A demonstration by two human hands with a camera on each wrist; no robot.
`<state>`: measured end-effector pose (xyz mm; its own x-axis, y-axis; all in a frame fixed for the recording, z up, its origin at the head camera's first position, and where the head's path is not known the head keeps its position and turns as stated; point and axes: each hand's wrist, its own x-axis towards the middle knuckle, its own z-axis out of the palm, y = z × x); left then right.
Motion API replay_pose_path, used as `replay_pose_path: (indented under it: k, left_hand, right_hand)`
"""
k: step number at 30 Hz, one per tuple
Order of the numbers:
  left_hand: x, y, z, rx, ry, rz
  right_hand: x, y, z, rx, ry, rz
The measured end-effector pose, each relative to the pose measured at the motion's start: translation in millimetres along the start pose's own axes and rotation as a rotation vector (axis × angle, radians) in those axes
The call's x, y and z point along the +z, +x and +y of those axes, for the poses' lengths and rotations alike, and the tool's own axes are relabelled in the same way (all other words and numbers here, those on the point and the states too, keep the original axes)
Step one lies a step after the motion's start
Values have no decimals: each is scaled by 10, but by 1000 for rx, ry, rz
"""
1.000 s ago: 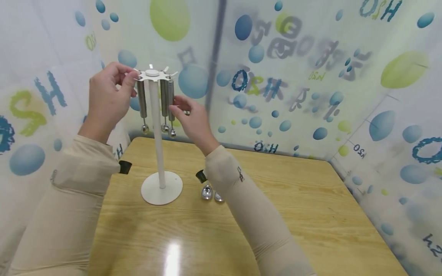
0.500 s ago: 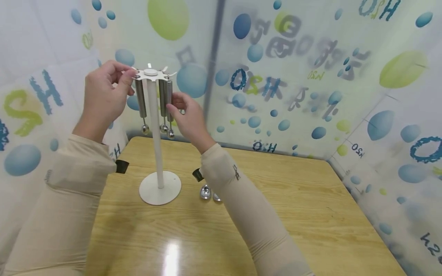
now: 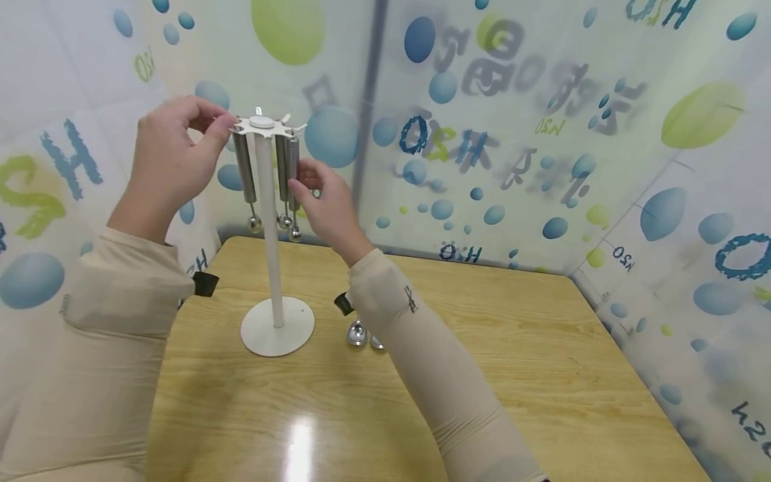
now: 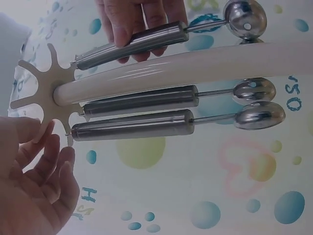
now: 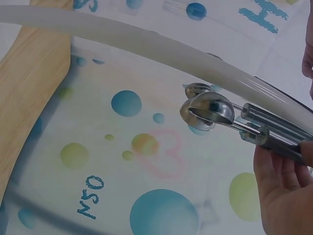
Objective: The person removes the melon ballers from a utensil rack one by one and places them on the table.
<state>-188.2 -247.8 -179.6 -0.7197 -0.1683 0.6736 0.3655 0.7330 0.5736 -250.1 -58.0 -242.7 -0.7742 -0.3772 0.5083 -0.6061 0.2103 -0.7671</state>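
Observation:
A white utensil stand [image 3: 272, 234] with a round base and a pronged top ring [image 4: 45, 90] stands upright at the table's left. Several steel melon ballers [image 4: 139, 101] hang from the ring with their bowls downward. My left hand [image 3: 175, 150] pinches the ring's left edge between thumb and fingers, close to a hanging melon baller [image 3: 244, 167]. At the right side my right hand [image 3: 330, 207] holds the handle of another melon baller [image 4: 156, 38], thumb in front and fingers behind. Its bowl [image 5: 211, 108] overlaps the neighbouring bowls in the right wrist view.
Two shiny metal bowls [image 3: 357, 333] lie on the wooden table [image 3: 482, 348] right of the stand's base, partly hidden by my right sleeve [image 3: 415, 335]. Patterned curtains [image 3: 446, 134] with blue and green dots enclose the table's back and sides.
My left hand has shifted slightly left and up, its fingers still at the ring. My right fingers have settled more closely onto the melon baller's handle. The head view has drifted a little.

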Motion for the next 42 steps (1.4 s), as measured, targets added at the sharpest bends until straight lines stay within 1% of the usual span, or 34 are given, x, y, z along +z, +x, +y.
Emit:
replay_pose_path:
  k: [2, 5, 7, 9, 11, 13, 15, 19, 21, 22, 26, 30, 33, 36, 42]
  left_hand:
    - [-16, 10, 20, 16, 9, 10]
    - [-35, 12, 75, 52, -26, 71]
    - [-41, 5, 132, 72, -46, 98]
    - [-40, -9, 192, 83, -20, 82]
    - [-31, -20, 226, 93, 34, 31]
    - [-16, -30, 228, 87, 84, -19]
    - [-3, -37, 197, 65, 103, -42]
    - [4, -39, 115, -35, 81, -40]
    - [5, -27, 85, -68, 67, -43]
    - [6, -23, 72, -73, 60, -43]
    - [9, -15, 36, -66, 46, -27]
    - [23, -20, 10, -14, 35, 32]
    - [34, -16, -8, 4, 33, 60]
    - [23, -12, -9, -2, 41, 52]
    - [-34, 10, 21, -10, 48, -5]
  right_hand:
    - [3, -5, -12, -1, -2, -2]
    - [9, -11, -24, -4, 3, -9]
    - [13, -10, -23, -8, 11, -15]
    - [14, -8, -20, -9, 13, -14]
    - [15, -5, -14, -8, 12, -6]
    - [16, -6, -12, -3, 6, 1]
    - [19, -12, -18, 1, -2, 1]
    - [35, -32, -36, -8, -1, -11]
    - [44, -40, -46, -16, 7, -11]
    - [48, -43, -50, -16, 13, -10]
    - [64, -53, -75, -19, 20, -11]
    - [77, -62, -101, -29, 28, -10]
    - [90, -74, -121, -35, 28, -3]
    - [101, -89, -140, -45, 12, 6]
    - [125, -107, -168, -63, -27, 26]
